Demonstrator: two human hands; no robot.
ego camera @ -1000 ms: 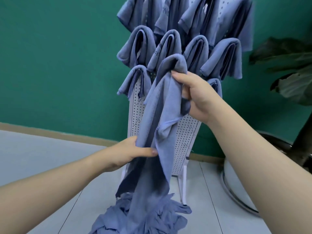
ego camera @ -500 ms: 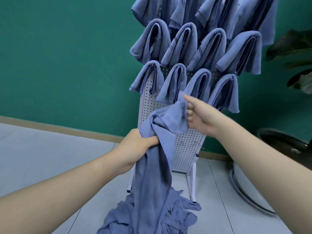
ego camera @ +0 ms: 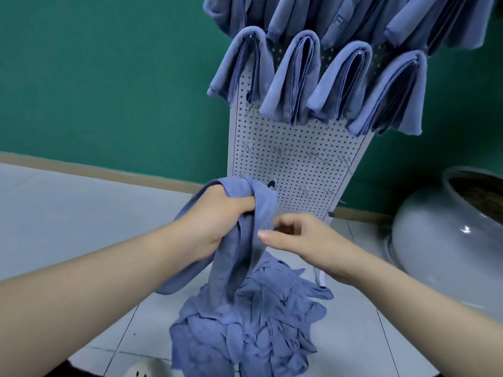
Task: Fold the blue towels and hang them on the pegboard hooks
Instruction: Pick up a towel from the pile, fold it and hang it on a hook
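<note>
My left hand (ego camera: 215,224) grips a bunched blue towel (ego camera: 239,257) in front of the lower part of the white pegboard (ego camera: 294,159). The towel hangs down from my fist to a heap of loose blue towels (ego camera: 258,322) on the floor. My right hand (ego camera: 296,238) is beside it, thumb and curled fingers pinching the towel's edge just right of my left fist. Several folded blue towels (ego camera: 296,80) hang in rows on the pegboard's upper hooks. Bare metal hooks (ego camera: 313,156) stick out of the lower board.
A green wall stands behind the pegboard. A large pale grey pot (ego camera: 446,240) sits on the floor at the right. The floor is light tile, with a white perforated shoe (ego camera: 144,371) at the bottom edge.
Both hands came down with the towel from the hung rows to the lower board. My right hand let go of the high end and now pinches the edge beside my left fist.
</note>
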